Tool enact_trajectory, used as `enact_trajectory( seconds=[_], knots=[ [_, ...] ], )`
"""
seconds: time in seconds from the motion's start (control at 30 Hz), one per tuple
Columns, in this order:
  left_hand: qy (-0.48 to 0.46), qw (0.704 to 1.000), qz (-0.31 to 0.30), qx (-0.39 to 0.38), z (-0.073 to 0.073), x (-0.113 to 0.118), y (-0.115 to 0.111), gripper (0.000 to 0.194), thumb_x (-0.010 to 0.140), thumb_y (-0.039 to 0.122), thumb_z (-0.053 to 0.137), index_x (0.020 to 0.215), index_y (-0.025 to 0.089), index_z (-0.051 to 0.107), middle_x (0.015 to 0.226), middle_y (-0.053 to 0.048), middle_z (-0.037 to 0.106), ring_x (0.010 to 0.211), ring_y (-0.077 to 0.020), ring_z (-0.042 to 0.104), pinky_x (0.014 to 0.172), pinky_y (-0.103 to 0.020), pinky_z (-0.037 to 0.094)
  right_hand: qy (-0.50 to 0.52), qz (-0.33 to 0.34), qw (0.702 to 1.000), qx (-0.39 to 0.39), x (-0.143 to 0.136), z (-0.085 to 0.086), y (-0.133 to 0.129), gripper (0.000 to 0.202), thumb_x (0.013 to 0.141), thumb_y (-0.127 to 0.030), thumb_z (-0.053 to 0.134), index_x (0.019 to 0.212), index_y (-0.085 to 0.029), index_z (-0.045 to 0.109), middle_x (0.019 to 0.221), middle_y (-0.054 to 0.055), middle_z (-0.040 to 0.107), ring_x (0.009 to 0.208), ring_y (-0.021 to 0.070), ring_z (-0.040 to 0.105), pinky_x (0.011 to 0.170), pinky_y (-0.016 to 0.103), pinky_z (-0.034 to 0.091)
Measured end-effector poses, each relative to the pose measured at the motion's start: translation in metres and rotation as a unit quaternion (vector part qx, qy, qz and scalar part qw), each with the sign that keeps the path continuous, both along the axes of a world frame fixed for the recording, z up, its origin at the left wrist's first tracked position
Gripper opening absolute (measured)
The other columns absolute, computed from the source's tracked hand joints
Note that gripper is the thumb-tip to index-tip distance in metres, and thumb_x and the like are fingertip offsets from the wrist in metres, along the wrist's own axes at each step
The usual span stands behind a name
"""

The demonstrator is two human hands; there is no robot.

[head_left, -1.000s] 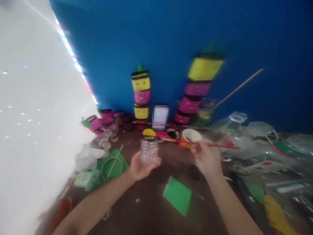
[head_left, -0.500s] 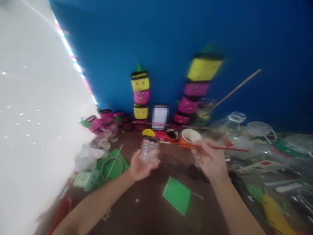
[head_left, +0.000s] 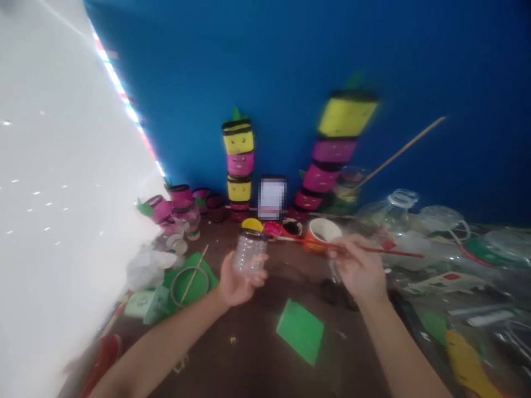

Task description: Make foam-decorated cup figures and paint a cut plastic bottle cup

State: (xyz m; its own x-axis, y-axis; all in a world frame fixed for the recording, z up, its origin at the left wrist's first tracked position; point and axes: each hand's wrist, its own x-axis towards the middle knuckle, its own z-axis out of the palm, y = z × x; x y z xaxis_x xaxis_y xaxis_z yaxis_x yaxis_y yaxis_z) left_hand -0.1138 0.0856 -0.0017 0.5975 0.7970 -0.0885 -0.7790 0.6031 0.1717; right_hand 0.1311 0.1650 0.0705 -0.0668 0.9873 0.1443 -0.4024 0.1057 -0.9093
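Note:
My left hand (head_left: 240,281) is closed round a clear ribbed plastic jar (head_left: 250,251), whose upper rim is dark. In my right hand (head_left: 360,269) is a long red paintbrush (head_left: 384,251), pinched near its middle. The brush tip points left, just right of the jar's rim and close to the paint pots; a small gap seems to lie between tip and jar. Behind them stand a yellow paint pot (head_left: 252,224), a pink paint pot (head_left: 272,229), a pot of dark paint (head_left: 292,228) and a white-and-orange cup (head_left: 324,230).
Painted stacks of pink and yellow containers (head_left: 240,190) stand against the blue wall (head_left: 282,66), with a phone-like screen (head_left: 271,198) between them. A green sheet (head_left: 301,331) lies in front. Clear plastic bottles (head_left: 400,210) and scraps crowd the right; black-handled scissors (head_left: 329,290) lie near my right hand.
The brush tip has moved off the jar's rim, slightly right and up. My left hand has shifted the jar a little left, and my right hand has moved slightly right.

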Motion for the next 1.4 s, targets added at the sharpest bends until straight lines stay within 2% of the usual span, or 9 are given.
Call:
enact_trajectory(
  seconds=[0.27,0.43,0.53,0.63,0.77,0.9,1.1,1.23,1.4],
  knots=[
    [-0.015,1.000,-0.003,0.001,0.003,0.002,-0.001,0.070,0.060,0.054,0.063,0.114,0.010,0.054,0.078,-0.009,0.056,0.058,-0.0075,0.049,0.041,-0.009,0.035,-0.002,0.025,0.999,0.026,-0.005,-0.001,-0.003,0.010,0.068,-0.029,0.068,0.065,-0.021,0.063,0.066,-0.001,0.063,0.052,0.0102,0.056,0.043,0.020,0.043],
    [-0.006,1.000,-0.012,0.027,0.001,0.001,-0.002,0.072,0.058,0.057,0.064,0.115,0.013,0.054,0.080,-0.009,0.056,0.060,-0.0092,0.050,0.037,-0.009,0.032,0.002,-0.005,0.997,0.072,0.007,0.000,0.008,0.008,0.068,-0.027,0.067,0.064,-0.021,0.062,0.063,-0.001,0.063,0.051,0.0111,0.055,0.041,0.022,0.042],
    [0.030,0.998,0.009,0.053,-0.001,0.004,-0.003,0.071,0.057,0.049,0.070,0.118,0.018,0.052,0.091,-0.011,0.059,0.072,-0.0143,0.057,0.045,-0.012,0.039,0.021,-0.038,0.996,0.083,0.015,0.005,0.012,0.008,0.068,-0.028,0.066,0.064,-0.022,0.062,0.062,-0.001,0.063,0.051,0.0109,0.056,0.042,0.022,0.043],
    [0.075,0.994,0.048,0.070,-0.004,0.009,-0.002,0.063,0.064,0.044,0.069,0.119,0.019,0.052,0.098,-0.012,0.061,0.083,-0.0184,0.060,0.059,-0.019,0.046,0.013,-0.066,0.995,0.078,0.016,0.011,0.010,0.009,0.071,-0.031,0.065,0.070,-0.023,0.064,0.060,-0.001,0.062,0.051,0.0112,0.056,0.041,0.022,0.042],
    [0.116,0.988,0.073,0.067,-0.005,0.015,0.000,0.059,0.070,0.053,0.065,0.114,0.014,0.057,0.096,-0.014,0.064,0.082,-0.0200,0.062,0.064,-0.023,0.047,-0.063,-0.110,0.987,0.098,0.010,0.018,0.003,0.014,0.076,-0.038,0.062,0.076,-0.024,0.066,0.064,0.001,0.063,0.052,0.0128,0.056,0.041,0.024,0.041],
    [0.158,0.977,0.137,0.044,-0.001,0.020,0.002,0.061,0.073,0.063,0.057,0.111,0.015,0.058,0.090,-0.011,0.065,0.067,-0.0144,0.060,0.048,-0.018,0.039,-0.239,-0.159,0.947,0.146,0.003,0.020,-0.006,0.019,0.081,-0.040,0.058,0.079,-0.023,0.065,0.064,0.000,0.063,0.052,0.0123,0.056,0.053,0.027,0.049],
    [0.275,0.925,0.261,0.025,-0.002,0.028,0.004,0.051,0.077,0.059,0.053,0.114,0.024,0.049,0.084,-0.003,0.062,0.055,-0.0090,0.052,0.037,-0.015,0.028,-0.468,-0.149,0.833,0.253,-0.012,0.008,-0.008,0.021,0.086,-0.035,0.049,0.086,-0.020,0.063,0.063,0.002,0.066,0.057,0.0163,0.063,0.061,0.029,0.051],
    [0.336,0.887,0.310,0.067,0.001,0.031,0.004,0.055,0.075,0.057,0.058,0.121,0.033,0.037,0.090,-0.001,0.058,0.057,-0.0098,0.054,0.032,-0.011,0.025,-0.536,-0.154,0.775,0.298,-0.023,-0.001,-0.003,0.022,0.088,-0.033,0.045,0.085,-0.019,0.063,0.069,0.004,0.068,0.057,0.0176,0.064,0.061,0.030,0.051],
    [0.354,0.881,0.302,0.083,0.005,0.032,0.002,0.054,0.074,0.061,0.056,0.116,0.031,0.038,0.086,0.000,0.054,0.056,-0.0097,0.054,0.029,-0.010,0.025,-0.555,-0.152,0.752,0.322,-0.025,-0.008,0.002,0.022,0.088,-0.031,0.044,0.083,-0.019,0.062,0.072,0.006,0.069,0.063,0.0201,0.066,0.062,0.032,0.051]
  ],
)
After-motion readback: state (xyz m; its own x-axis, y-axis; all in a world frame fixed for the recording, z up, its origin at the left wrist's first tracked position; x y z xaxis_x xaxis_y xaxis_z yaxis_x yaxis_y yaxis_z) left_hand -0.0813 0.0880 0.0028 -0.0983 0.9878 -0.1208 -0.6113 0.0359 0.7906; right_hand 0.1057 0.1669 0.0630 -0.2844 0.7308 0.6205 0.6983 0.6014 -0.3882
